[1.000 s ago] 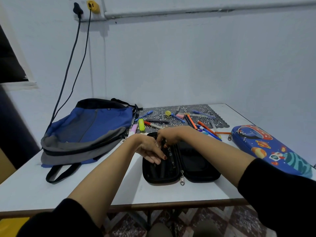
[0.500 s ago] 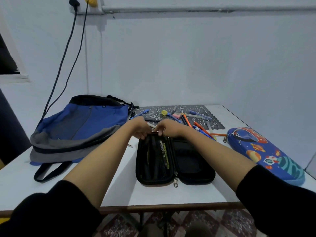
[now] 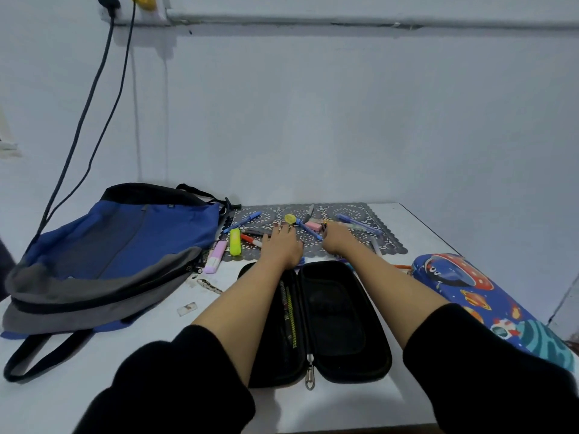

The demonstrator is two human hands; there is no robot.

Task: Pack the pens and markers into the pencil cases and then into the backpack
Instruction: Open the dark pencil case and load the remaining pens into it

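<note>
step: gather pens and markers (image 3: 242, 222) off mat (image 3: 388, 242) | left hand (image 3: 282, 245): fingers flat over them, nothing held | right hand (image 3: 336, 238): fingertips hidden — grip cannot be told | black pencil case (image 3: 338, 324): open on counter, just nearer | advice: pinch few, aligned lengthwise — lay in bare half

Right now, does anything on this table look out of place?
Yes: a speckled strip and a pale chip lie on the table between the backpack and the open black pencil case. They look like litter rather than stationery.
</note>
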